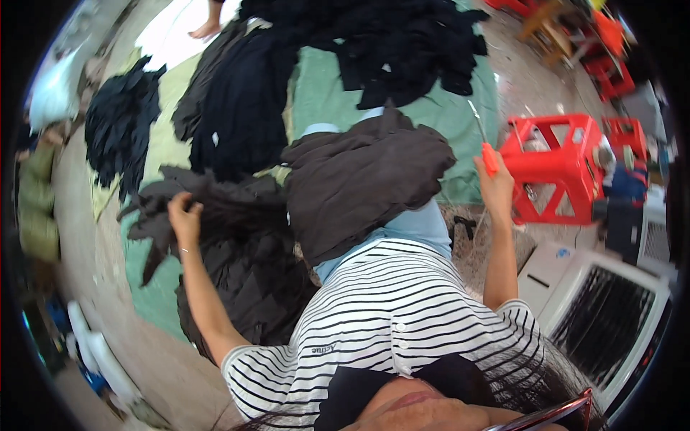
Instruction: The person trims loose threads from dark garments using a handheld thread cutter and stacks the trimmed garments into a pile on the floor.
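Observation:
My right hand is raised beside the lap, closed round the orange handle of a tool with a thin metal shaft pointing up and away. Its exact kind I cannot make out. A dark brown-grey bundle of cloth lies across my lap. To the left, my left hand is over a heap of similar dark cloth pieces, its fingers bent but apart. Nothing shows between them. More of this cloth is piled beside my left hip.
Black cloth heaps lie ahead on green sheeting, with another pile farther left. Red plastic stools stand close on my right. A white appliance-like box is at the lower right. Another person's bare foot shows at the top.

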The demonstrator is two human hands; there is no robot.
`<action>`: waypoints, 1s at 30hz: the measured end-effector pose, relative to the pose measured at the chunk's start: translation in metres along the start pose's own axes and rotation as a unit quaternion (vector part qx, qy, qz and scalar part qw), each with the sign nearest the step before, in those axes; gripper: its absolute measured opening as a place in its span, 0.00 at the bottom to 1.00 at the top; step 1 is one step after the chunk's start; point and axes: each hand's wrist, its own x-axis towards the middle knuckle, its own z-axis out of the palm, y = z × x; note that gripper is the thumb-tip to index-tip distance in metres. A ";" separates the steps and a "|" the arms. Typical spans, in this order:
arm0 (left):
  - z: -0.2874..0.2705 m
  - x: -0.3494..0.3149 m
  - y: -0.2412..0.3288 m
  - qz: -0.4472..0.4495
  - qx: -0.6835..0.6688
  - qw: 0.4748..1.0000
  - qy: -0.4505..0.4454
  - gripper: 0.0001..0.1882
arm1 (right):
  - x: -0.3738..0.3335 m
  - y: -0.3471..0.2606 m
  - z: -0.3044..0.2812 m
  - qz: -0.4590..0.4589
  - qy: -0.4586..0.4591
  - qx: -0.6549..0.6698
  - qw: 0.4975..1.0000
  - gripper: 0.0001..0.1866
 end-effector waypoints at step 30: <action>0.172 -0.151 0.369 0.307 -0.108 0.944 -0.063 0.14 | 0.147 -0.031 0.017 -0.149 -0.063 0.118 0.980 0.26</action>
